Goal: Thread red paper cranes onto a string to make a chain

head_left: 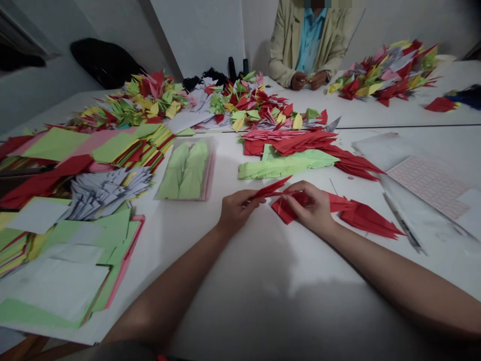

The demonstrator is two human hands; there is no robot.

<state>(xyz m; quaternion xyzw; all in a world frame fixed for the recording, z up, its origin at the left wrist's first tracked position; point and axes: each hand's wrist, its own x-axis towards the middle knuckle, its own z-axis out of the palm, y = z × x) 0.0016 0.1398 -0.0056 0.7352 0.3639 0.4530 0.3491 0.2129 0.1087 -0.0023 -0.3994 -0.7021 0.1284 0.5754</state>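
- Nearest the camera, the left forearm [165, 296] and right forearm [406, 296] reach in from the lower corners over the white counter [240, 321].
- Step in hand, as judged: shaping a folded red paper piece [283, 213] with both hands. The piece lies toward the counter's near edge, right of centre; whether it touches the surface cannot be told.
- The left hand [236, 210] is closed to a pinch on the piece's narrow tip.
- The right hand [306, 206] is arched, its fingers pressed together on the piece's body.
- Next move, as judged: maintain both pinches so that the fold does not slip.
- Just beside the right hand lie pointed red paper folds [366, 220].
- Farther in lie a pale green paper stack [285, 165] and red paper folds [296, 143].
- At the far edge, a co-worker's hands [308, 80] are held close together over a small paper piece.
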